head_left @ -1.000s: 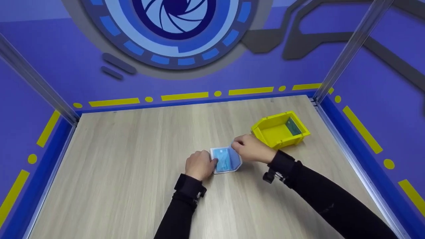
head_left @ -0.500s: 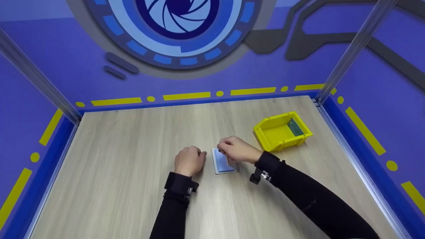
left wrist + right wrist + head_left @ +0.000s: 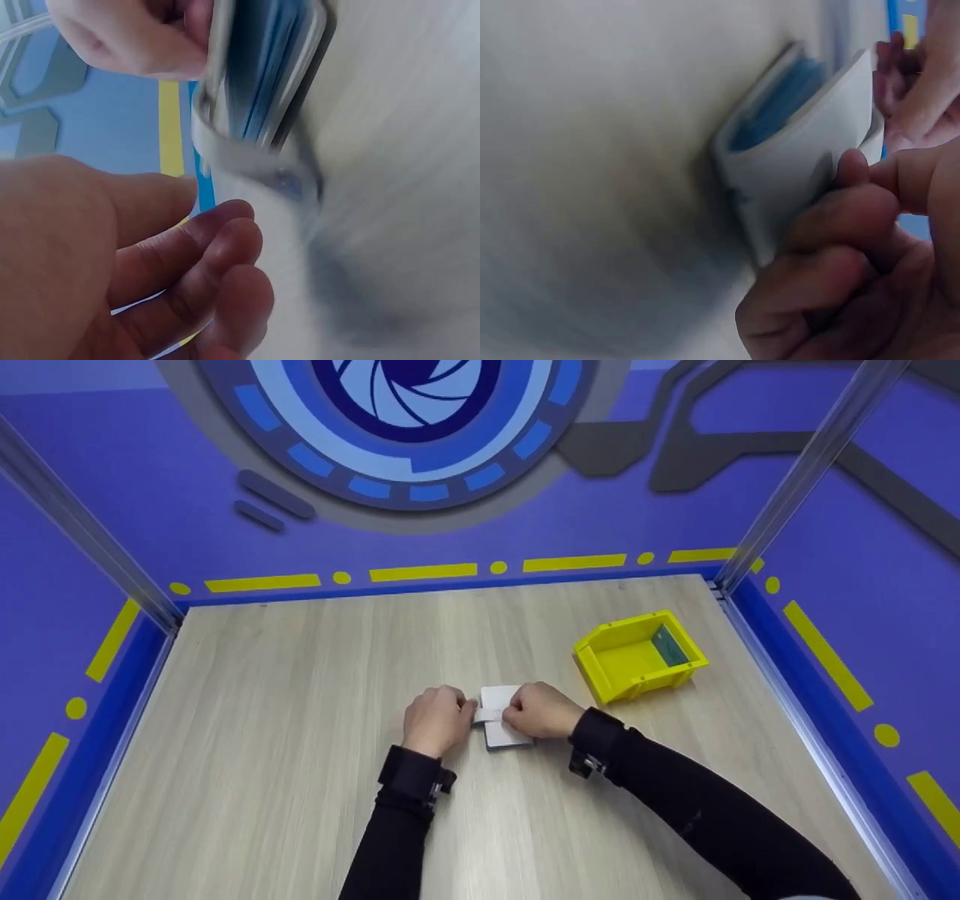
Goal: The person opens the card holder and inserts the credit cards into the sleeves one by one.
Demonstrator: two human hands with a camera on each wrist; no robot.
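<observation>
A small white card holder (image 3: 507, 735) lies on the table between the two hands, its cover folded over. Blue inner leaves (image 3: 784, 101) show between its half-closed covers in the right wrist view. A white strap (image 3: 489, 715) with a metal snap sticks out to the left, curving away from the cover in the left wrist view. My right hand (image 3: 546, 711) holds the cover from the right with curled fingers, its fingertips beside the strap. Just left of the strap, my left hand (image 3: 435, 721) has its fingers loosely bent, with a gap between thumb and fingers and nothing in it.
A yellow bin (image 3: 611, 660) stands behind and to the right of the hands, with a dark green panel (image 3: 670, 646) inside its far right end. Blue printed walls (image 3: 420, 540) close off the back and sides of the wooden table (image 3: 300, 675).
The right hand has swung the cover leftward over the blue card and leaves, so the white outside now faces up. The left hand let go of the left edge, drew back, then came close again.
</observation>
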